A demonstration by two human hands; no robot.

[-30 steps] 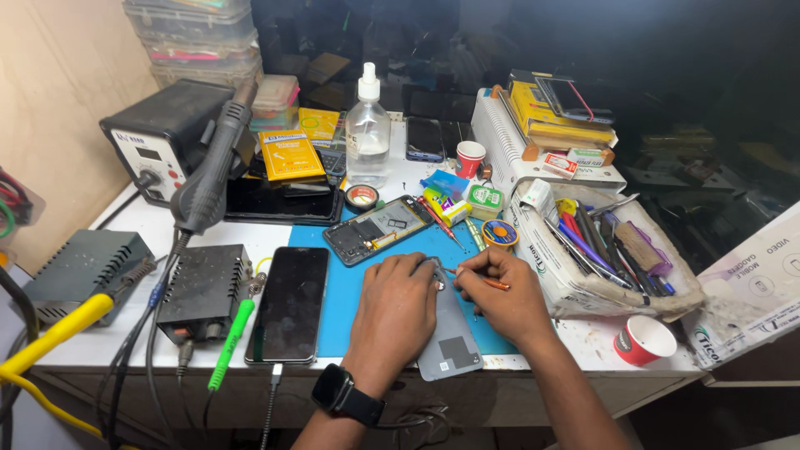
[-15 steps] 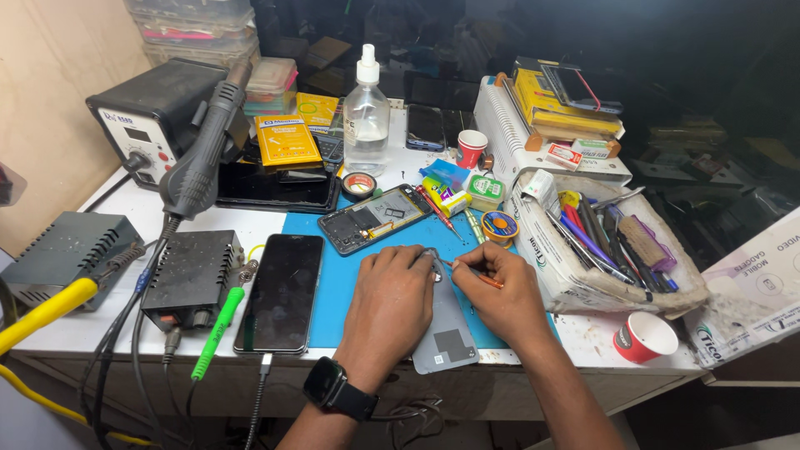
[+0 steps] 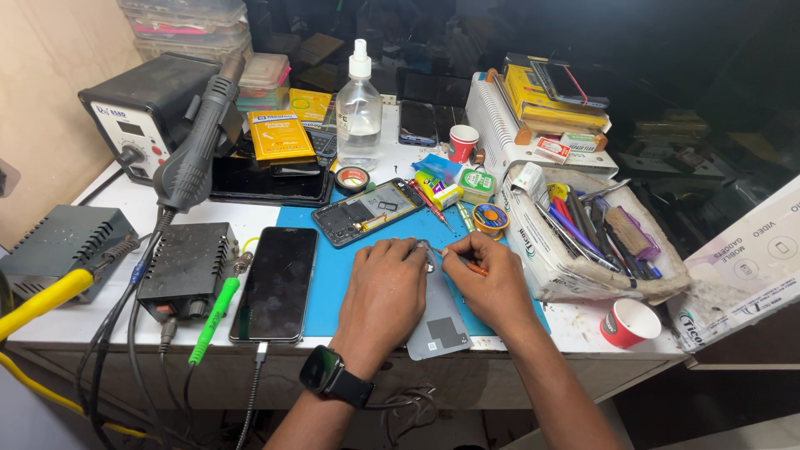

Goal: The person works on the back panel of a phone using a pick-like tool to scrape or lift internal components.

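On the blue work mat (image 3: 333,283) at the middle of the cluttered bench, a grey phone back cover (image 3: 440,321) lies flat, its lower end reaching past the mat to the bench edge. The left hand (image 3: 385,287) rests palm-down on the cover's left side, fingers curled and pressing it in place — a black smartwatch (image 3: 327,373) sits on that wrist. The right hand (image 3: 493,279) is closed around a thin orange-handled tool (image 3: 467,265), probably a small screwdriver, whose tip points left toward the cover's upper end, just beside the left fingertips; whether the tip touches is too small to tell.

Just above the hands lies an opened phone frame (image 3: 367,212), tilted, its inner parts showing. Left of the mat a black smartphone (image 3: 277,283) lies screen-up with a cable in its lower end, and beside it a green-handled tool (image 3: 212,321) leans off a small black power unit (image 3: 187,267). A hot-air handle (image 3: 196,154) stands before its black station (image 3: 142,108). Behind — a clear squeeze bottle (image 3: 360,108), a yellow battery pack (image 3: 282,135) and a roll of tape (image 3: 352,178). To the right sits a torn white box of tools (image 3: 583,242), with a red paper cup (image 3: 629,322) near the bench edge.
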